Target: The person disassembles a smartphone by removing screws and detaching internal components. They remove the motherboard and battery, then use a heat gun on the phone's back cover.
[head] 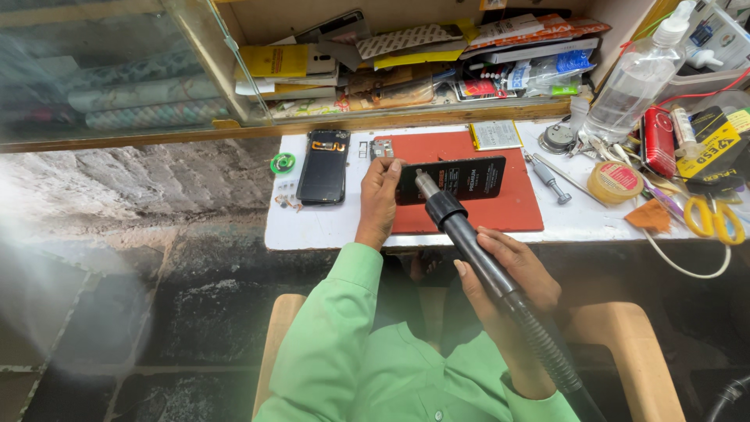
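Observation:
My left hand [380, 199] grips the left end of an opened black phone body [461, 179], holding it over a red work mat [500, 207]. My right hand [512, 270] is wrapped around the black handle of a hot-air tool [469, 234]. Its metal nozzle [426, 185] points at the phone's left part, close to my left fingers. A ribbed hose runs from the handle down past my green sleeve.
A black phone panel [323, 166] lies left of the mat beside a small green roll [282, 163]. On the right are a screwdriver [551, 180], tape roll [615, 181], clear spray bottle [634, 78], red case [659, 141] and yellow scissors [712, 219]. Cluttered shelf behind.

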